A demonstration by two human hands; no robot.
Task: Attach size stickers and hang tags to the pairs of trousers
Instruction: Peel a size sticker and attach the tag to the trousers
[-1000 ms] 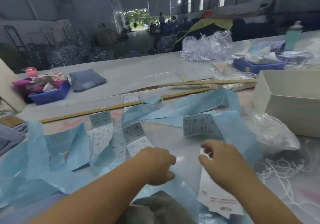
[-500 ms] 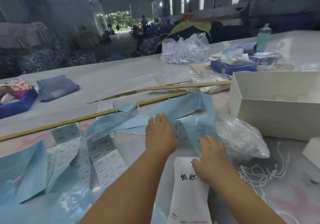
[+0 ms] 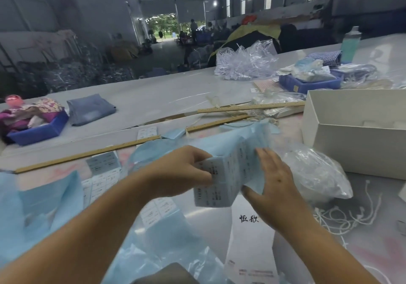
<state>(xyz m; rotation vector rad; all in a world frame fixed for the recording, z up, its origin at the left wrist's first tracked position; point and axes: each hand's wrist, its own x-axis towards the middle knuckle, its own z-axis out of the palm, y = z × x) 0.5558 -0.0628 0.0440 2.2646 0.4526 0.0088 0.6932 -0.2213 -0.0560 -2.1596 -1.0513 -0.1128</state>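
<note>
My left hand [image 3: 183, 170] pinches a folded strip of white size stickers [image 3: 222, 181] on pale blue backing paper, lifted above the table. My right hand [image 3: 272, 182] lies with straight fingers against the strip's right side, thumb under its blue backing. A long white hang tag [image 3: 250, 246] with black characters lies flat below my hands. More sticker sheets [image 3: 103, 169] lie among blue backing strips [image 3: 39, 202] at the left. Grey trousers [image 3: 167, 275] show at the bottom edge. White tag strings [image 3: 347, 215] lie at the right.
A white open box [image 3: 351, 149] stands at the right, a clear plastic bag [image 3: 316, 174] in front of it. Two wooden rulers [image 3: 87, 154] cross the table. Folded jeans [image 3: 90, 108] and a blue tray [image 3: 37, 130] sit far left; another blue tray [image 3: 307, 84] and a bottle [image 3: 351, 44] far right.
My left hand has picked the sticker strip up from the table and drawn it toward me. My right hand left the hang tag and now rests against the strip.
</note>
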